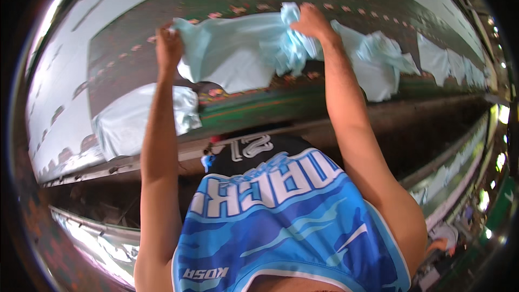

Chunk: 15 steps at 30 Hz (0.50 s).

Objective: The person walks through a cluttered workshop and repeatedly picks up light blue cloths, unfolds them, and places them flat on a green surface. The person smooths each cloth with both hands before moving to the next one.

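Observation:
A pale blue piece of fabric (239,48) is stretched between my two hands over a long dark table (129,44). My left hand (168,44) pinches its upper left corner. Near the fabric's bunched right part, my right hand (312,20) has its fingers closed on the gathered cloth at the top edge. Folds hang below that hand towards the table. Another light blue fabric piece (142,117) lies partly behind my left forearm. To the right of my right forearm lies one more piece (375,65), crumpled on top.
Several more pale fabric pieces (450,63) lie in a row along the table at the far right. White sheeting (61,101) covers the table's left end. The table's near edge (190,150) runs just before my body. Another long table (450,182) is at the lower right.

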Available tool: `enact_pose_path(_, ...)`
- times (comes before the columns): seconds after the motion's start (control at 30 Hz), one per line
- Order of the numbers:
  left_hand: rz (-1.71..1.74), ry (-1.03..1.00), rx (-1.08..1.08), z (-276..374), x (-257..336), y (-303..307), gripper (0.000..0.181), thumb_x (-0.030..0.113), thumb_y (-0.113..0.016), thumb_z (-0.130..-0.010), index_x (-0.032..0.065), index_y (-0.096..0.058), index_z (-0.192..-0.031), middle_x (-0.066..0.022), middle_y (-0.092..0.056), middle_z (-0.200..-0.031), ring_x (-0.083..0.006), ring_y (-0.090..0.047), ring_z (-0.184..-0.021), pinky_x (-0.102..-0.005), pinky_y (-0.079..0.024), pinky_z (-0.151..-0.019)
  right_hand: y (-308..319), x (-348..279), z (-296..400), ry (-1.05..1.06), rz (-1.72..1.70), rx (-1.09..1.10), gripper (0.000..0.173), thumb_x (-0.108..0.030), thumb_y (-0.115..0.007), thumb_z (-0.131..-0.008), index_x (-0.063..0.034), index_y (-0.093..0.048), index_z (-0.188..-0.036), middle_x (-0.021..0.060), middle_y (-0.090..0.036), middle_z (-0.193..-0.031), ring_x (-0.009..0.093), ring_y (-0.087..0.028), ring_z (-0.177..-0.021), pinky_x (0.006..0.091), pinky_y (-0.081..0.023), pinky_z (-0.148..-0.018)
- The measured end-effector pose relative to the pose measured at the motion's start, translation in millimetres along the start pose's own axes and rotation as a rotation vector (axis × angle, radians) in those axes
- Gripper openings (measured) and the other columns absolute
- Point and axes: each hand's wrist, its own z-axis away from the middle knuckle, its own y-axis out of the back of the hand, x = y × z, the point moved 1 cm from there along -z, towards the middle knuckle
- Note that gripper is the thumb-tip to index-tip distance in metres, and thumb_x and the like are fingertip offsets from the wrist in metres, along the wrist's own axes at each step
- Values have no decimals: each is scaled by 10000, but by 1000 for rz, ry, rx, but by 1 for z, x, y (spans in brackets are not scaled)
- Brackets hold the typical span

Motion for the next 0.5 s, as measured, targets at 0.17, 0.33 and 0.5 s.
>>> enact_pose_path(0.17, 508, 335, -266, 64, 110, -70, 270, 53, -525, -1031, 41, -658, -1266, -102, -704, -1033, -173, -649, -879, -311, -536, -750, 78, 73, 64, -262, 253, 62, 451, -286, -744, -755, 20, -745, -1086, 268, -754, -1105, 403, -740, -1044, 502, -562, -953)
enact_pose_path(0.33, 642, 472, -546, 114, 129, -131, 239, 198, -611, -1085, 32, -706, -1229, -71, -743, -1064, -159, -680, -893, -328, -568, -768, 105, 79, 112, -545, 316, 59, 478, -253, -714, -778, -79, -729, -1222, 259, -721, -1235, 433, -695, -1166, 515, -536, -1021)
enact_pose_path(0.5, -102, -344, -509, 170, 116, -142, 209, 119, -728, -952, 67, -725, -1155, -165, -692, -1129, -292, -679, -997, -405, -559, -860, 65, 44, 144, -440, 396, -49, 852, -379, -891, -749, -203, -533, -1502, 166, -461, -1536, 443, -436, -1428, 732, -379, -1117)
